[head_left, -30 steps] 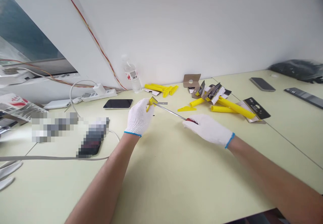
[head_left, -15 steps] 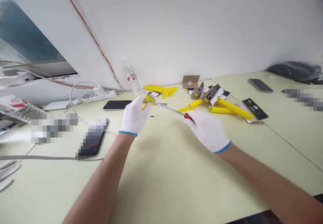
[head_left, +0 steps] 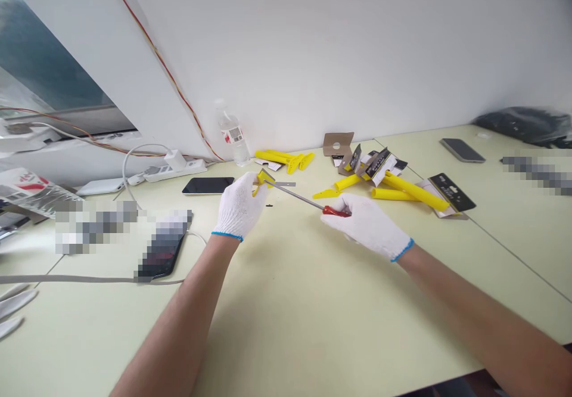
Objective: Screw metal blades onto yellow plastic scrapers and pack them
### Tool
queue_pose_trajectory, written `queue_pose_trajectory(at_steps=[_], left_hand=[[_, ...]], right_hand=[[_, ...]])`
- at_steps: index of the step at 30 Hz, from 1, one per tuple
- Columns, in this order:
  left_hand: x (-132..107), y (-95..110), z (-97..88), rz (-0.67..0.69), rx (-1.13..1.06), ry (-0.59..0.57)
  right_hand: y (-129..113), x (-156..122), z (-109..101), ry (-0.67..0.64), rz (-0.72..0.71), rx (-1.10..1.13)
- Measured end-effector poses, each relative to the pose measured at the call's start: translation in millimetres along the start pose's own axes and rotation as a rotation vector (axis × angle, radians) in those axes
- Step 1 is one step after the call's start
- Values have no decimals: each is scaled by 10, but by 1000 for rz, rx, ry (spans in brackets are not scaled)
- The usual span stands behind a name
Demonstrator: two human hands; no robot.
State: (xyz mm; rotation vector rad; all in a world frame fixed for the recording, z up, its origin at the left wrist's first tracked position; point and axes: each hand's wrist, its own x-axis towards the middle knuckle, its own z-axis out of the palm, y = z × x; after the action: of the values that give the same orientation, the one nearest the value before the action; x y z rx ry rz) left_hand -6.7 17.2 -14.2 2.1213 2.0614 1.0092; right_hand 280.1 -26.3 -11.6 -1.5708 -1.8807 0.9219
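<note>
Two gloved hands are working at a pale bench [head_left: 286,331] as I watch through the head camera from my remote station. Along the back, a white wall [head_left: 339,57] is carrying a red-and-yellow wire [head_left: 165,69], while a power strip [head_left: 174,171], a water bottle [head_left: 232,135] and a phone [head_left: 208,185] are sitting near it. Off to the right, loose yellow handles [head_left: 415,191] and card packs [head_left: 452,191] are lying scattered. Closer in, the left hand [head_left: 239,206] is gripping a small yellow scraper [head_left: 260,183], with a steel blade [head_left: 286,184] sticking out to the right. The right hand [head_left: 366,227] is closed around the red grip of a screwdriver [head_left: 335,211], its thin shaft reaching across to end at the scraper's head, though I can't tell exactly where the tip is landing. The hands are apart, bridged only by the tool. I'm judging the step in hand as screwdriver work on that head; the next move is calling for steady pressure along the shaft.
</note>
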Motion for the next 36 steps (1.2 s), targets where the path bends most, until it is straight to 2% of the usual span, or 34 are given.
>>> queue_pose_trajectory(at_steps=[3, 5, 6, 8, 11, 13, 14, 15, 19, 21, 23, 25, 29, 30, 31, 32, 33, 36], left_hand=[[5, 5, -20, -24, -9, -6], [3, 12, -27, -26, -10, -10], [0, 17, -27, -25, -10, -13], [-9, 29, -22, -21, -13, -25], [-20, 42, -7, -7, -18, -38], [-23, 42, 4, -4, -11, -34], [-22, 38, 7, -4, -8, -29], [-20, 33, 9, -6, -10, -25], [-9, 15, 4, -16, -26, -27], [-7, 13, 2, -23, -8, -24], [-10, 13, 6, -21, 4, -19], [-14, 12, 14, -9, 4, -20], [-15, 1, 14, 22, 19, -37], [-12, -3, 9, 20, 17, -39], [-9, -7, 4, 16, 10, -41], [-6, -13, 0, 11, 1, -42], [-3, -19, -4, 6, -4, -42], [4, -34, -7, 1, 8, -44]], right_hand=[[18, -47, 110, 223, -194, -264], [8, -66, 137, 274, -262, -368], [-2, -67, 129, 254, -270, -362], [-29, -50, 70, 99, -193, -218], [-50, 3, -71, -285, 100, 176], [-36, 35, -130, -429, 223, 342], [-22, 46, -134, -413, 229, 339], [-4, 51, -120, -331, 199, 279], [60, 15, 61, 123, -123, -197], [68, -23, 147, 224, -252, -383], [52, -53, 175, 259, -289, -451], [16, -66, 133, 135, -252, -338], [-68, -36, -49, -455, 131, 237], [-77, -24, -78, -539, 212, 339], [-79, -14, -89, -548, 250, 379], [-74, -9, -80, -484, 240, 350], [-64, -9, -53, -358, 186, 264], [-26, -43, 87, 58, -106, -129]])
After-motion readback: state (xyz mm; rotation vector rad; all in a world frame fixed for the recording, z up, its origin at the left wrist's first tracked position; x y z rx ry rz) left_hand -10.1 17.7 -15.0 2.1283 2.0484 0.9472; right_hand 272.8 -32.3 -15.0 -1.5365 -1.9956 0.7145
